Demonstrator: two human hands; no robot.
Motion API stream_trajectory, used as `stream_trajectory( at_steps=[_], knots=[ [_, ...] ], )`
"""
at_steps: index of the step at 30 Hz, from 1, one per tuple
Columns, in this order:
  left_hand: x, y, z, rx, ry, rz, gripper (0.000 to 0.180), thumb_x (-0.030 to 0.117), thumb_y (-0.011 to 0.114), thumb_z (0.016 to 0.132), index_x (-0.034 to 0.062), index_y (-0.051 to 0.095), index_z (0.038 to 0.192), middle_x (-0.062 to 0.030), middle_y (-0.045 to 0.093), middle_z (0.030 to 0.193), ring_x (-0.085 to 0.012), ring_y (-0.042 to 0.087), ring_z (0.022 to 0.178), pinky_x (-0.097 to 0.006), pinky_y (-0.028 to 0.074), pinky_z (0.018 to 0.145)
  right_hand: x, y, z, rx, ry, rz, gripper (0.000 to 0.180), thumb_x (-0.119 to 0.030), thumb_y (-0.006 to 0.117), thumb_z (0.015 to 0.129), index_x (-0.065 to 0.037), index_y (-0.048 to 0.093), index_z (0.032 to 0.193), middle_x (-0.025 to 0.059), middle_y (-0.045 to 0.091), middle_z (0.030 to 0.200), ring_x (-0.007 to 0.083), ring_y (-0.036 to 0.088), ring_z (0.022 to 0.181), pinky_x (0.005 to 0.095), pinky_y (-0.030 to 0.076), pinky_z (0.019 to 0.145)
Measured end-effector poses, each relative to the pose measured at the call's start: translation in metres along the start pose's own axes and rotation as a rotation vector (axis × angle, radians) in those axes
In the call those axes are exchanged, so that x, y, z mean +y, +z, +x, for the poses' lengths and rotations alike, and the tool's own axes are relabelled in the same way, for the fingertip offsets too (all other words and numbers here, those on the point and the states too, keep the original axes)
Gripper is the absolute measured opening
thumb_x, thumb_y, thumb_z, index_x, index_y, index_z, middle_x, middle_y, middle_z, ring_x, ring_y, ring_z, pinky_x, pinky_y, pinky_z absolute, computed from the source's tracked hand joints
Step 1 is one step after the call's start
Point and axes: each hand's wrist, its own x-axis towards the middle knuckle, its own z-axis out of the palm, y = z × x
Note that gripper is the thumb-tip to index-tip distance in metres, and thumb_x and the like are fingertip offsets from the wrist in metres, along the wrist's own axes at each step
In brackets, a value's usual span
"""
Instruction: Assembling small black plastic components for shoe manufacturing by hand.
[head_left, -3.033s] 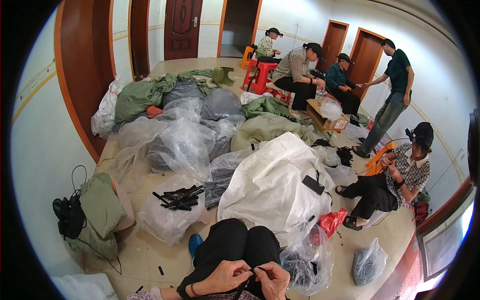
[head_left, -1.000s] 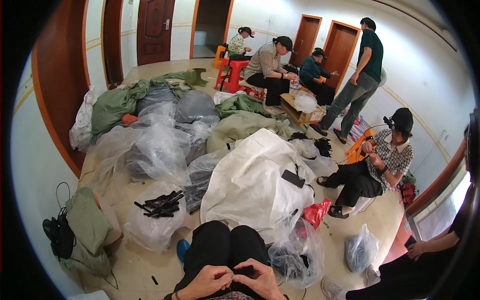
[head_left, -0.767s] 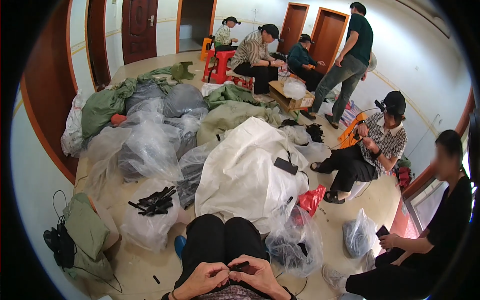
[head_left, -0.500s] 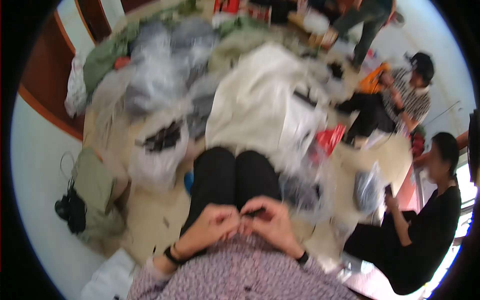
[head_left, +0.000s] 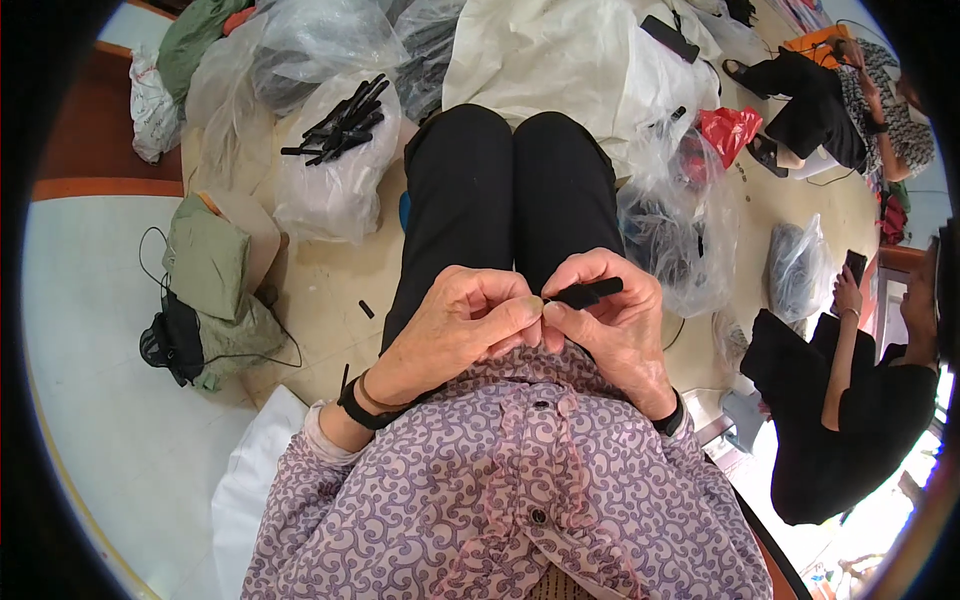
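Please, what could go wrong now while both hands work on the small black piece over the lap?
The black piece is pinched only at the fingertips of the right hand and left hand, so it may slip and drop between the knees. On the floor it could be hard to find: similar black bits lie there.

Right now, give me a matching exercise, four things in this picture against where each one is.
Things:
1. small black piece
2. pile of black sticks
3. red bag
4. green cloth bag

Places:
A. on the floor to the person's left, by a black cable
B. pinched in the right hand, with the left hand touching its end
C. on top of a clear plastic sack
D. beside the person's right knee, next to a white sack

Pairs: 1-B, 2-C, 3-D, 4-A
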Motion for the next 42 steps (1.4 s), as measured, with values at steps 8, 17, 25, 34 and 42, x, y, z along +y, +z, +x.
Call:
stream_trajectory(
  at_steps=[8,17,25,34,42],
  knots=[
    [0.007,0.004,-0.007,-0.013,-0.038,-0.042,0.022,0.012,0.060,0.090,0.0004,0.060,0.071,-0.0028,0.060,0.067,-0.0036,0.038,0.051,-0.022,0.027,0.045,-0.001,0.006,-0.014,0.043,0.044,0.102,0.016,0.012,0.067,0.080,0.003,0.063,0.093,0.0061,0.064,0.083,0.0074,0.061,0.062,0.0203,0.051,0.052],
    [-0.036,-0.004,-0.015,0.291,0.498,0.741,0.011,0.003,0.054,0.086,0.0005,0.055,0.076,-0.0057,0.050,0.066,-0.0106,0.046,0.056,-0.028,0.036,0.051,0.002,0.009,-0.013,0.040,0.191,0.433,0.017,0.006,0.070,0.078,-0.003,0.062,0.090,0.0027,0.061,0.079,0.0040,0.052,0.051,0.0203,0.036,0.041],
    [0.000,0.000,-0.013,0.081,-0.274,-0.063,0.036,0.031,0.045,0.102,0.0154,0.037,0.070,0.0026,0.034,0.062,-0.0099,0.032,0.056,-0.028,0.024,0.052,0.010,0.007,-0.012,0.028,0.074,0.616,0.012,0.010,0.065,0.078,0.001,0.059,0.084,0.0051,0.060,0.070,0.0051,0.050,0.047,0.0204,0.032,0.039],
    [0.003,0.002,0.000,-0.014,-0.029,0.325,0.028,0.020,0.040,0.102,0.0107,0.044,0.077,0.0017,0.036,0.067,-0.0104,0.032,0.060,-0.026,0.028,0.055,0.018,-0.001,-0.008,0.061,0.066,0.690,0.011,0.005,0.066,0.082,0.000,0.057,0.081,0.0029,0.056,0.059,0.0058,0.047,0.041,0.0211,0.033,0.037],
    [0.025,0.018,0.009,0.059,0.262,0.828,0.020,0.015,0.052,0.097,-0.0036,0.055,0.092,-0.0103,0.053,0.077,-0.0225,0.052,0.074,-0.036,0.043,0.069,0.010,-0.012,0.004,0.032,-0.008,0.465,0.026,-0.006,0.075,0.083,-0.002,0.049,0.083,0.0049,0.059,0.060,0.0061,0.054,0.043,0.0193,0.035,0.037]
  ],
)
